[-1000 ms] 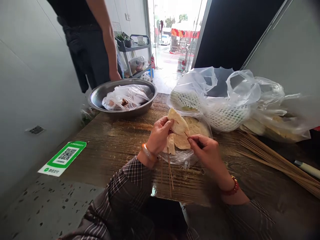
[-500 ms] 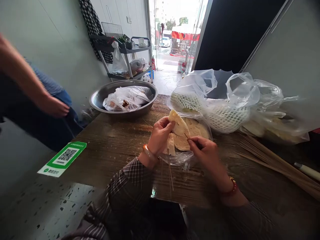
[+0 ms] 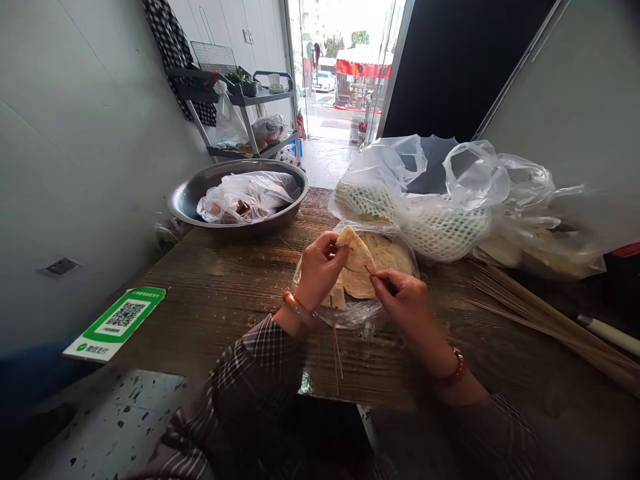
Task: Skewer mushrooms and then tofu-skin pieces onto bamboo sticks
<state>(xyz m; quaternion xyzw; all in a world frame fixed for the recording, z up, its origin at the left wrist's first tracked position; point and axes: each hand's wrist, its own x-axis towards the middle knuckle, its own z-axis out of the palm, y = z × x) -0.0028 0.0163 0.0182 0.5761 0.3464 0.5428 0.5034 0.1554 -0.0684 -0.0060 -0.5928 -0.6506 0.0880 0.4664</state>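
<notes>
Sliding down to the lower left edge of the view, the other person is now showing only as blurred blue clothing, where an arm was hanging half a second ago; the two working hands are barely changing place. Nearest, thin sticks are pointing toward the counter's near edge, below the left wrist. The left hand is pinching a pale folded sheet, thumb and fingers clamped on it, while the right hand is closing its fingertips on a thin stick whose tip is meeting the sheet's right edge. The sheet is hovering over a plastic-wrapped stack of flat rounds. On the left, a green code card is lying along the counter edge, with a stretch of wood grain running between it and the left hand. On the right, a stick bundle and a pale handle are lying well apart from the right hand. Beyond, netted bags are crowding the stack's far side, and a metal basin is sitting near the far left edge. Farther off, a grey cart is standing beside the bright doorway.
</notes>
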